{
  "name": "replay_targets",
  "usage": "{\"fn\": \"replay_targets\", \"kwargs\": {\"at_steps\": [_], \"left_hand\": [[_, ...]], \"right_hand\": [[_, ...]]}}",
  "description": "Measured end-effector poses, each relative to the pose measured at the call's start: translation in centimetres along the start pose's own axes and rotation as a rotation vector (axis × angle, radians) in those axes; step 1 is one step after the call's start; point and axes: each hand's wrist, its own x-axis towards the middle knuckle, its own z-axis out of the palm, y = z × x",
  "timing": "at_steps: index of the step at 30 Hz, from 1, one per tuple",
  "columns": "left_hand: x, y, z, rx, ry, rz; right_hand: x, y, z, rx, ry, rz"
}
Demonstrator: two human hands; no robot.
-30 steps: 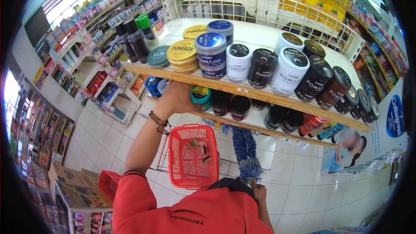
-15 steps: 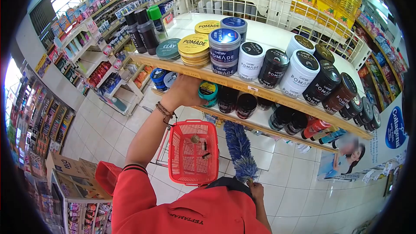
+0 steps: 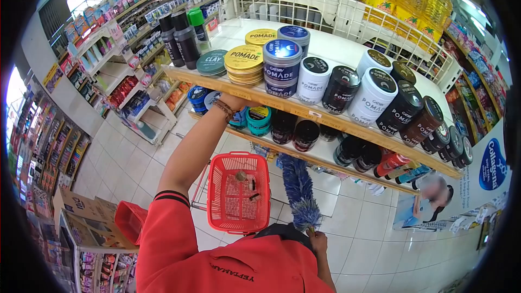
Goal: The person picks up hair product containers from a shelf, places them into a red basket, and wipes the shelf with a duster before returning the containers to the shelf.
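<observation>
Two teal tubs (image 3: 258, 121) stand beneath the upper shelf (image 3: 336, 46), near its left end. The left hand (image 3: 234, 102) reaches under this shelf beside them; its grip is hidden, so I cannot tell whether it is closed. Lower than the upper shelf, the right hand (image 3: 318, 241) has its grip closed around a blue duster (image 3: 301, 190). A red basket (image 3: 218, 206) is also below the shelf; gold pomade tins (image 3: 243, 65) are stacked on it.

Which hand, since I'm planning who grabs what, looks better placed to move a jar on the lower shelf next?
Probably the left hand: it reaches in under the upper shelf, near a turquoise jar. The right hand is down by the body, holding the blue duster.
</observation>
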Motion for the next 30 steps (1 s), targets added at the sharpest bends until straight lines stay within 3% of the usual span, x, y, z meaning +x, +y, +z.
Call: {"fn": "replay_targets", "kwargs": {"at_steps": [9,11,12,13,16,17,19,21,23,24,25,30], "left_hand": [[0.3,3.3,-4.0,-0.002,-0.121,-0.093],[1.1,3.4,-4.1,0.05,-0.265,-0.146],[0.4,2.2,-2.2,0.039,-0.046,-0.017],[0.3,3.5,-3.7,0.031,-0.06,-0.032],[1.2,9.1,-11.1,-0.17,-0.456,-0.312],[1.5,8.0,-9.7,-0.114,-0.48,-0.288],[1.0,6.0,-7.0,-0.127,-0.225,-0.123],[1.3,4.5,-5.5,-0.131,-0.282,-0.139],[0.9,3.5,-3.9,-0.082,-0.099,-0.079],[1.3,3.1,-4.1,-0.094,-0.229,-0.141],[1.3,2.7,-3.6,-0.097,-0.23,-0.139],[1.8,1.9,-2.8,-0.107,-0.106,-0.079]], "right_hand": [[-0.1,1.3,1.1,0.019,0.02,0.007],[-0.3,1.4,0.9,0.0,0.012,0.034],[-0.5,1.0,0.7,0.006,-0.005,0.054],[-0.6,1.0,0.7,0.013,-0.023,0.075],[-0.8,1.2,1.0,-0.018,-0.039,0.05],[-0.8,1.3,1.2,-0.017,-0.031,0.027],[-0.9,1.5,1.4,-0.047,-0.045,0.039],[-1.2,1.3,1.4,-0.025,-0.065,0.03],[-1.3,1.3,1.6,-0.043,-0.062,0.033],[-1.4,1.1,1.6,-0.054,-0.059,0.034],[-1.6,1.0,1.6,-0.054,-0.058,0.038],[-1.5,1.1,2.1,-0.069,-0.06,0.023]]}}
